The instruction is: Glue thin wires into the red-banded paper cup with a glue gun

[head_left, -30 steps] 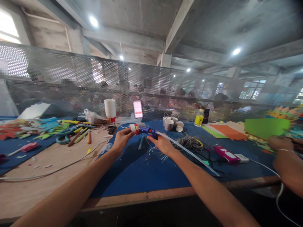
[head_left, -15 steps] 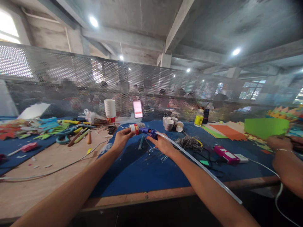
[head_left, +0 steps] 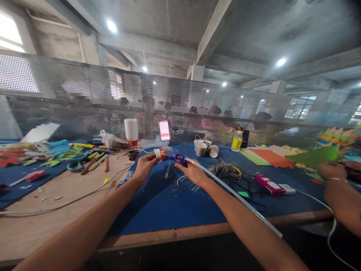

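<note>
My left hand (head_left: 145, 166) is closed around a small white paper cup with a red band (head_left: 160, 153), held on its side above the blue mat (head_left: 175, 205). My right hand (head_left: 191, 172) grips a blue glue gun (head_left: 177, 158) whose nozzle points at the cup. A long clear glue stick (head_left: 234, 195) trails back from the gun over my right forearm.
A stack of white cups (head_left: 131, 131), scissors and coloured foam cut-outs (head_left: 56, 150) lie at left. Small cups (head_left: 204, 146), a yellow bottle (head_left: 237, 141), twine (head_left: 225, 169) and a pink device (head_left: 269, 183) sit ahead. Another person's hand (head_left: 332, 171) holds green paper (head_left: 313, 156) at right.
My hands have stayed almost still. The glue stick's rear end has swung nearer me. The other person's green sheet has tilted flatter.
</note>
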{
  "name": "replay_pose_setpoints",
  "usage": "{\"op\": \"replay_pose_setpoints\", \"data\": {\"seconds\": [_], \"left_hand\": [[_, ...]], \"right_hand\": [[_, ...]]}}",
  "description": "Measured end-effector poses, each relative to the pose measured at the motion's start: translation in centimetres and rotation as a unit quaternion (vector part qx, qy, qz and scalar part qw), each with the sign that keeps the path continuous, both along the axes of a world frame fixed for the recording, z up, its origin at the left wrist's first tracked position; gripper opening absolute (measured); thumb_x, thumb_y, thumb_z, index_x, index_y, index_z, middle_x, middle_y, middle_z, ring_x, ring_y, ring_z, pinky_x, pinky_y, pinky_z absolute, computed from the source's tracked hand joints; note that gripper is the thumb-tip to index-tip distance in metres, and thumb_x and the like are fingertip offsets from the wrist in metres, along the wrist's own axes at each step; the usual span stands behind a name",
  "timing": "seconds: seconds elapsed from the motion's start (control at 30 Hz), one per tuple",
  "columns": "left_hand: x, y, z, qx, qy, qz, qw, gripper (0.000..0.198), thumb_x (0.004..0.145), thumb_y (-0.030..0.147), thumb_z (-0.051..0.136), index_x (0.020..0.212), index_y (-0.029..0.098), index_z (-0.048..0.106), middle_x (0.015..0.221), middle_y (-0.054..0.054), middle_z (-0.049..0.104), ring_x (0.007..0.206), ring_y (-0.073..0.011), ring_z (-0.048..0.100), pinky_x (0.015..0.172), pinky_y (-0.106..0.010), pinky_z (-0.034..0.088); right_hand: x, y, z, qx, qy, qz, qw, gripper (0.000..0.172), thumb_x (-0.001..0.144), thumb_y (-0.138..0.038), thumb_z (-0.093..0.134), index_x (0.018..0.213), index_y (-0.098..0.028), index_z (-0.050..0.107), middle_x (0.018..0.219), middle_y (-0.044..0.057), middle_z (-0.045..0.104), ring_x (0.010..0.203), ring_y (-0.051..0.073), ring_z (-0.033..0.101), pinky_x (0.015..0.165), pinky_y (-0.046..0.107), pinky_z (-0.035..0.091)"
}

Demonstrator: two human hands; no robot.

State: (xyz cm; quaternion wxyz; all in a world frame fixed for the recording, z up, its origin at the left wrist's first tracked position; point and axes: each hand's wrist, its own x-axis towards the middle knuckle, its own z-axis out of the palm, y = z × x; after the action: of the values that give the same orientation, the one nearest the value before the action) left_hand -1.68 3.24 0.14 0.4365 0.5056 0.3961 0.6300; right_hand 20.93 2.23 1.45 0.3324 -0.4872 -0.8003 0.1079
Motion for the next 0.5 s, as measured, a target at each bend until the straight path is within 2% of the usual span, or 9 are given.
{"op": "replay_pose_setpoints", "data": {"seconds": [0.3, 0.5], "left_hand": [[-0.02, 0.03, 0.01, 0.010, 0.015, 0.006, 1.000, 0.055, 0.060, 0.047, 0.083, 0.102, 0.012, 0.075, 0.088, -0.009, 0.076, 0.072, -0.0197, 0.065, 0.068, -0.030, 0.048], [0.02, -0.10, 0.06, 0.014, 0.014, 0.023, 1.000, 0.058, 0.056, 0.050, 0.084, 0.099, 0.012, 0.076, 0.081, -0.009, 0.075, 0.071, -0.0215, 0.065, 0.065, -0.031, 0.048]], "right_hand": [[0.16, 0.43, -0.39, 0.022, 0.003, 0.014, 1.000, 0.055, 0.088, -0.068, 0.047, 0.117, -0.023, 0.063, 0.082, 0.001, 0.064, 0.066, 0.015, 0.063, 0.065, 0.025, 0.049], [0.13, 0.36, -0.30, 0.013, 0.000, 0.012, 1.000, 0.054, 0.088, -0.067, 0.048, 0.118, -0.025, 0.064, 0.085, 0.002, 0.065, 0.065, 0.015, 0.063, 0.063, 0.025, 0.048]]}}
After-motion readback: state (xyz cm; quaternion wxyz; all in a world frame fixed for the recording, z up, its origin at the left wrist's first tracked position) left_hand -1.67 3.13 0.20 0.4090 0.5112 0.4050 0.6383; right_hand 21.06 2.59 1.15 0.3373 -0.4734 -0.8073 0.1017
